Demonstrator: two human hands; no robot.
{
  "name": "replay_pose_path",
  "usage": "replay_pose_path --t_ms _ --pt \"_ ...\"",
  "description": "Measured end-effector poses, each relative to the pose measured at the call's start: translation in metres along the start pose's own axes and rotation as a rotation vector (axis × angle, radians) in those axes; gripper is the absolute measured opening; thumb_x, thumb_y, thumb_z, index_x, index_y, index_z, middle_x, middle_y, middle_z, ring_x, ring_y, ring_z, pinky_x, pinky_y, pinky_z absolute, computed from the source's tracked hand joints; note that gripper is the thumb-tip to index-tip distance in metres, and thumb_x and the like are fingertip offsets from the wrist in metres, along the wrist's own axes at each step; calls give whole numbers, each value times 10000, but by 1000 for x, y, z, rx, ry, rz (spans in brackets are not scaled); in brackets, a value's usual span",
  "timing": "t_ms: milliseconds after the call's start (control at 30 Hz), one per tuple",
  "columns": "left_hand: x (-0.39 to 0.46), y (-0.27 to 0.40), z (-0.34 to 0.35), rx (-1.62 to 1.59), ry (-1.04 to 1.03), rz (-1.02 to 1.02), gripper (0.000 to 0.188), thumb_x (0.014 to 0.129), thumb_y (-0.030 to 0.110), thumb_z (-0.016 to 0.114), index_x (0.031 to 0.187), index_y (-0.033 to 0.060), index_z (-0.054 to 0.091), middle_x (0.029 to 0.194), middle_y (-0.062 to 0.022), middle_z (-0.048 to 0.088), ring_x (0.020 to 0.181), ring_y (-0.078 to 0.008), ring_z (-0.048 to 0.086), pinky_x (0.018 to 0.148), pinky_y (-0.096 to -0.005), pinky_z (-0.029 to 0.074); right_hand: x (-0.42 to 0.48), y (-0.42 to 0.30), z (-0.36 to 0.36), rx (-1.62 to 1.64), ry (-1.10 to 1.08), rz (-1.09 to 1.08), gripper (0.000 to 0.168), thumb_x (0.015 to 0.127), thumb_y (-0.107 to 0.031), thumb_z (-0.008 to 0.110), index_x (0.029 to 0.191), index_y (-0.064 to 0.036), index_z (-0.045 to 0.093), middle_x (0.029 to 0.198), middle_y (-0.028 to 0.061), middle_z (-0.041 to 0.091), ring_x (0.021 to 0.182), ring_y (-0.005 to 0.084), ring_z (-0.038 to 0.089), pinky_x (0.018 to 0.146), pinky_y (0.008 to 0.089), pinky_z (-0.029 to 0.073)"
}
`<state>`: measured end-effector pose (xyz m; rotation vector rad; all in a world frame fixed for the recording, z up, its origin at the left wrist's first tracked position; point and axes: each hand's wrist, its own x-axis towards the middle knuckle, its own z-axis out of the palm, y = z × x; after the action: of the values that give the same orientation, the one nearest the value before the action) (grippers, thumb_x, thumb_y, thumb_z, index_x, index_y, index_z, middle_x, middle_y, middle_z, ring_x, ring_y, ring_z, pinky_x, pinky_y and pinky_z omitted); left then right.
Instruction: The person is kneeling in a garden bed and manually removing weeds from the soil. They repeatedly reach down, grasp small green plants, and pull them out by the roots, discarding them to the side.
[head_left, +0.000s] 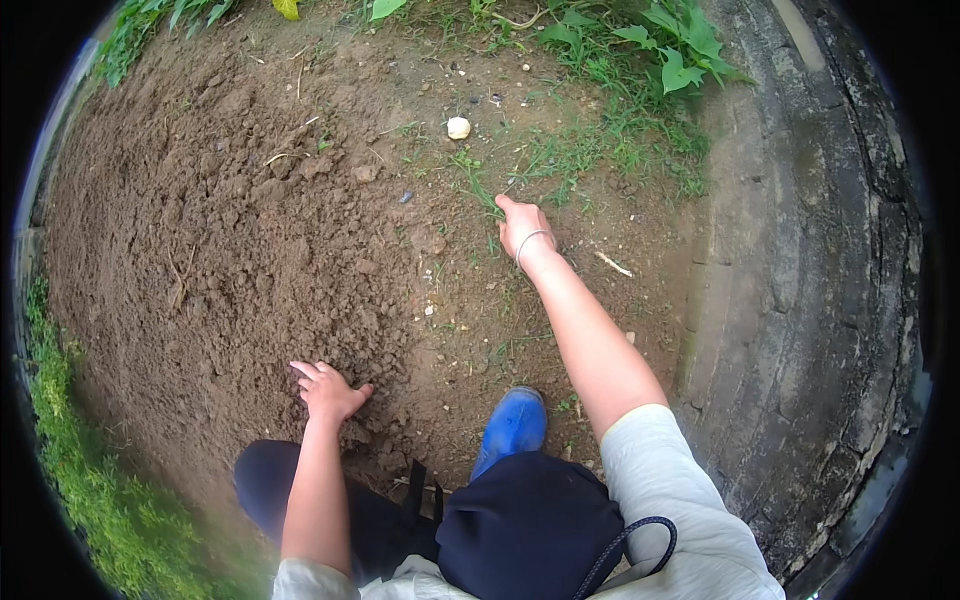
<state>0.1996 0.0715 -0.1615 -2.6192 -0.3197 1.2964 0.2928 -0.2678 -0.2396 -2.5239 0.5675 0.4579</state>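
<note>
My right hand (523, 226), with a bangle at the wrist, reaches forward over the packed earth. Its fingers are closed around a thin tuft of green grass (478, 184) that fans out past the thumb. Whether the roots are still in the soil cannot be made out. Lower down on the left, my left hand (328, 393) hovers over or rests on loose brown soil (247, 300), fingers spread and holding nothing. Beyond the grass tuft lies a pale round lump (458, 128).
A weathered concrete ledge (772, 262) runs along the right. Leafy vines (679, 52) and low grass (622, 142) grow at the far end. Green shrubbery (82, 457) borders the lower left. A blue rubber boot (516, 424) stands below my right arm. A pale twig (613, 264) lies beside that forearm.
</note>
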Motion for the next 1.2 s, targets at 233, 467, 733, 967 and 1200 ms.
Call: replay_pose_path --t_ms 233,467,733,967,1200 --pt "2 10 -2 7 9 23 1092 661 521 715 1335 -155 184 1384 -422 -8 1218 -497 352 1010 -450 349 19 38 14 965 -78 139 214 813 -124 673 939 15 571 711 104 611 549 178 577 447 307 435" --pt "-1 -3 -1 -5 -5 4 1064 675 527 698 1326 -160 212 1381 -427 -11 1225 -523 325 1016 -467 332 -25 7 -102 1819 -101 -258 147 860 -142 626 919 -22 567 697 42 594 498 90 516 387 207 373" --pt "1 8 -1 3 0 20 1057 679 519 696 1328 -159 210 1376 -433 -14 1212 -524 338 1009 -466 338 7 28 -37 32 80 -88 441 819 -234 645 1166 -18 481 965 235 616 903 422 589 799 480 479" --pt "1 15 -4 -2 11 43 1055 685 516 690 1324 -169 205 1377 -433 -18 1217 -523 331 1011 -464 336 20 41 6 12 209 -390 500 780 -203 694 1220 -73 493 1121 215 554 904 308 608 822 400 488" --pt "1 -3 3 7 -5 -10 1066 685 525 695 1317 -178 202 1375 -434 -15 1221 -520 327 1014 -470 332 -69 27 -82 1373 -255 -184 189 869 -140 612 991 -47 503 690 23 587 538 66 523 381 193 348"
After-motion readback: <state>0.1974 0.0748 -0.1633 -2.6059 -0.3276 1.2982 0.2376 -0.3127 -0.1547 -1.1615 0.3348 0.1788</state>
